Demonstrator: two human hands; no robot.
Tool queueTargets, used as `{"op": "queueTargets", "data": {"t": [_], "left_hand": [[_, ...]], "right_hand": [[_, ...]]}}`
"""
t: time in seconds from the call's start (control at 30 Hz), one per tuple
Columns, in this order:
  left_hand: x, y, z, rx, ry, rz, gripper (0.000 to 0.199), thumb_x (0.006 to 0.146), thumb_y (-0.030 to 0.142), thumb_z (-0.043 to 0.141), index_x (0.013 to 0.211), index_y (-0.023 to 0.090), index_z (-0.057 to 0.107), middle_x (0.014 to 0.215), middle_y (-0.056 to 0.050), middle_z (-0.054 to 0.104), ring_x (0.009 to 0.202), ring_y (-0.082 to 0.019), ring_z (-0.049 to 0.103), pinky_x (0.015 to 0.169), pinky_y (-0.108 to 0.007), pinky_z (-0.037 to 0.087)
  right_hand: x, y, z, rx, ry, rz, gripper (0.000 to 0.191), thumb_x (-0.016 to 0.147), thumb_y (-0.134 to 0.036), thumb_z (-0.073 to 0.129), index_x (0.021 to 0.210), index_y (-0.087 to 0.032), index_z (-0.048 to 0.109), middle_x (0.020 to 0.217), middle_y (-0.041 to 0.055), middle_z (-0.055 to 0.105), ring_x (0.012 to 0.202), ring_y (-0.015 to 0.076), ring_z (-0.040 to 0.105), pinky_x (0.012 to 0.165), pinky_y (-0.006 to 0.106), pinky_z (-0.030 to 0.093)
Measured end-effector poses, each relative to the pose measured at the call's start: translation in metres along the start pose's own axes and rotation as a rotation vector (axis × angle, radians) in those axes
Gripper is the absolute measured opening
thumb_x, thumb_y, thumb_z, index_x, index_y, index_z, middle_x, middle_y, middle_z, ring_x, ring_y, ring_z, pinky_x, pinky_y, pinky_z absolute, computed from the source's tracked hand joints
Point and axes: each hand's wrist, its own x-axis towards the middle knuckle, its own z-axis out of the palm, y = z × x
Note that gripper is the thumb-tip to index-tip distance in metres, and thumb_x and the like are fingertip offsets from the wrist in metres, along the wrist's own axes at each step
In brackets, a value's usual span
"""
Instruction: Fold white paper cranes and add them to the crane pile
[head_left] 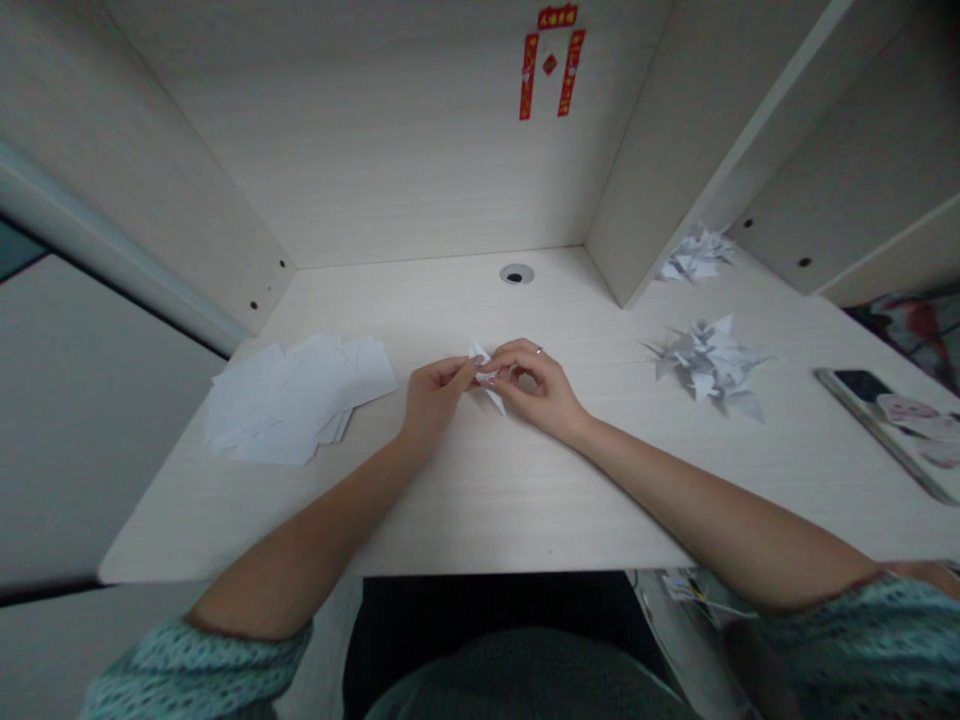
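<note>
A small folded white paper [493, 399] is held between both hands over the middle of the desk, with pointed ends sticking out above and below the fingertips. My left hand [436, 393] pinches its left side between thumb and forefinger. From the right, my right hand [541, 386], with a ring on one finger, pinches the same paper. The fingers cover most of its folds. To the left lies a spread stack of flat white paper sheets [292, 395]. A pile of folded, pointed white paper pieces [712, 360] rests to the right of my right hand.
Another pile of folded papers [697, 254] sits behind, by the upright divider [675, 150]. A phone [892, 425] lies at the right of the desk [510, 510]. The back panel has a round cable hole [517, 274] before it and red stickers [550, 64] on it.
</note>
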Motion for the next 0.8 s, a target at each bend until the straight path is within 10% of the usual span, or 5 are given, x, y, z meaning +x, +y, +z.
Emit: {"op": "queueTargets", "data": {"t": [0.8], "left_hand": [[-0.0025, -0.0003, -0.0001, 0.088, -0.072, 0.033, 0.03, 0.076, 0.045, 0.062, 0.079, 0.017, 0.073, 0.078, -0.003, 0.072, 0.074, -0.016, 0.064, 0.073, -0.025, 0.048]], "right_hand": [[-0.0014, 0.0024, 0.0007, -0.099, 0.013, -0.02, 0.01, 0.084, -0.028, 0.061, 0.077, -0.021, 0.062, 0.075, 0.0021, 0.058, 0.074, 0.0156, 0.053, 0.066, 0.03, 0.042]]}}
